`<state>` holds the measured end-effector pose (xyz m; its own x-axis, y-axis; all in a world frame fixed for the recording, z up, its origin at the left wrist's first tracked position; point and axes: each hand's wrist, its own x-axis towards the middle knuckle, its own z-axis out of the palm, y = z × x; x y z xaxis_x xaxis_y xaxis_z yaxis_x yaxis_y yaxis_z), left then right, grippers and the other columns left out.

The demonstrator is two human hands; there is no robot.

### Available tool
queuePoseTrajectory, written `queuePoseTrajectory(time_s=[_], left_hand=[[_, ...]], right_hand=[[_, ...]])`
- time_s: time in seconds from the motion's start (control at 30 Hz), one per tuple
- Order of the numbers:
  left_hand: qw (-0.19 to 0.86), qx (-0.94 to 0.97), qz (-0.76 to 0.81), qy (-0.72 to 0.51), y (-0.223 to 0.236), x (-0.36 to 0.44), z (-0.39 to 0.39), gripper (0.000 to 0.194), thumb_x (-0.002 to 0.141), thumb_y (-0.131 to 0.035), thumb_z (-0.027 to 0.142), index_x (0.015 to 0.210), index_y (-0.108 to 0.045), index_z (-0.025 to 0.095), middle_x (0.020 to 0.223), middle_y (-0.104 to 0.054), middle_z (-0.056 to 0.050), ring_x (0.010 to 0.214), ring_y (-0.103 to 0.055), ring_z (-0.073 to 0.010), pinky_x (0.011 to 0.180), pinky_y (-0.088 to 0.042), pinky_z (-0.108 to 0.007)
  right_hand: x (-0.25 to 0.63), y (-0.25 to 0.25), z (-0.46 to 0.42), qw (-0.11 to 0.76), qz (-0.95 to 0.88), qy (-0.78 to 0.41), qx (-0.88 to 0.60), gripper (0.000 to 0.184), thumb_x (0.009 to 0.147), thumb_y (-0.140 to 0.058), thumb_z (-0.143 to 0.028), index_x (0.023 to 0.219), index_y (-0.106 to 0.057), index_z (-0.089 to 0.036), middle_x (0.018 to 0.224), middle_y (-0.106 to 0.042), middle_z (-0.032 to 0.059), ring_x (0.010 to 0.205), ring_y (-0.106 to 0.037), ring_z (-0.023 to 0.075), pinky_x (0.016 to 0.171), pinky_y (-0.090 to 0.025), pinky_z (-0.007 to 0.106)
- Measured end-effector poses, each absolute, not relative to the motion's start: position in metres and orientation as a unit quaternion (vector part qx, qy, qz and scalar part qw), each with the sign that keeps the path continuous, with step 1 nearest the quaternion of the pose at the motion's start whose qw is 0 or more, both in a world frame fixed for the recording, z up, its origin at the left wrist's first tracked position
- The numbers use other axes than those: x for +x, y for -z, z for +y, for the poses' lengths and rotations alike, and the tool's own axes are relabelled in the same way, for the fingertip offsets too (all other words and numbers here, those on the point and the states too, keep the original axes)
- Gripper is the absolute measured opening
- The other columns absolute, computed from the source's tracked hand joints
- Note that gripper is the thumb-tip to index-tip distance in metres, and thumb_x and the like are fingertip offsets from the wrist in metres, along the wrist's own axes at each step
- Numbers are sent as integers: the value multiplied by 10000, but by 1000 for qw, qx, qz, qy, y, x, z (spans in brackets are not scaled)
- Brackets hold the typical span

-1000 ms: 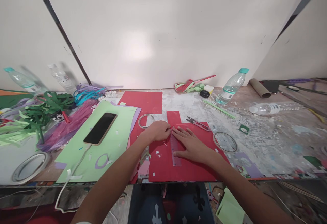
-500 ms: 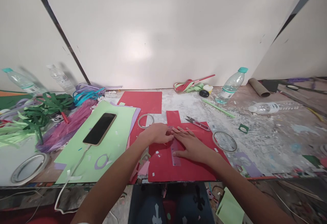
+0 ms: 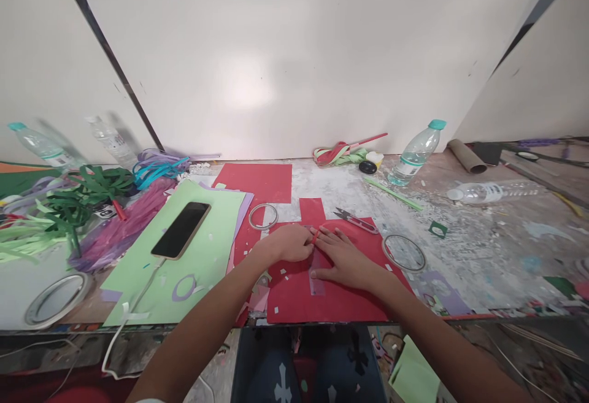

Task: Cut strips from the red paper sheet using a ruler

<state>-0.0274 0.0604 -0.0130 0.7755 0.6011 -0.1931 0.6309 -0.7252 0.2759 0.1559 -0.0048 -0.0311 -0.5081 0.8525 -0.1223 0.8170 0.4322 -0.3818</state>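
Tabletop (image 3: 464, 243) edge beside red paper (image 3: 352, 302), right fingers (image 3: 334, 243) splayed over ruler (image 3: 317, 283), left fingers (image 3: 305, 249) (grip unclear) alongside.

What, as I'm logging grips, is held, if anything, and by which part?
Left hand seemingly pinches a red strip, exact spot hidden; right hand rests on the ruler, gripping nothing.

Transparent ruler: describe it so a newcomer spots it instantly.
On the paint-smeared table, find the large red sheet at the near edge. The transparent ruler lies on it, partly covered by the right hand. Unlike the opaque paper scraps beside it, it lets the red show through.
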Motion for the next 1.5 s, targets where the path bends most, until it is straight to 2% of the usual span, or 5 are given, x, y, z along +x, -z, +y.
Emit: queuePoseTrajectory(time_s=[0.23, 0.53, 0.77, 1.13, 1.5], left_hand=[[181, 922, 340, 25, 2, -40, 51, 338, 937, -343, 347, 803, -622, 213, 835, -685, -33, 708, -612, -188, 571, -386, -275], [152, 915, 373, 27, 12, -40, 34, 189, 825, -462, 249, 677, -561, 184, 697, -641, -69, 645, -602, -227, 503, -325, -296], [176, 922, 345, 4, 10, -38, 27, 264, 902, -394, 294, 729, -570, 198, 739, -651, -36, 657, -589, -180, 563, -369, -278], [172, 918, 358, 17, 18, -44, 21, 257, 880, -411, 278, 778, -632, 196, 834, -689, -84, 765, -632, -235, 650, -422, -304], [179, 915, 362, 10, 14, -44, 11, 237, 873, -461, 293, 731, -624, 195, 759, -686, -57, 700, -630, -212, 556, -396, -278]], right_hand=[[158, 29, -9, 60, -844, -211, -490, 809, 834, -468, -678, 1499, -311, -245, 1570, -222, 71, 1454, -126, 281, 1172, -86, 490], [159, 26, -13, 76, -832, -231, -498, 829, 831, -435, -706, 1511, -278, -260, 1579, -202, 20, 1459, -100, 255, 1182, -123, 433], [158, 33, -10, 61, -849, -199, -485, 806, 839, -435, -699, 1504, -294, -264, 1572, -215, 57, 1448, -158, 273, 1174, -126, 484], [163, 41, -7, 69, -859, -183, -474, 829, 841, -411, -715, 1509, -281, -241, 1563, -244, 85, 1442, -177, 293, 1157, -134, 520], [162, 48, -2, 40, -853, -190, -485, 802, 868, -435, -621, 1527, -219, -219, 1581, -164, 66, 1451, -132, 297, 1152, -113, 551]])
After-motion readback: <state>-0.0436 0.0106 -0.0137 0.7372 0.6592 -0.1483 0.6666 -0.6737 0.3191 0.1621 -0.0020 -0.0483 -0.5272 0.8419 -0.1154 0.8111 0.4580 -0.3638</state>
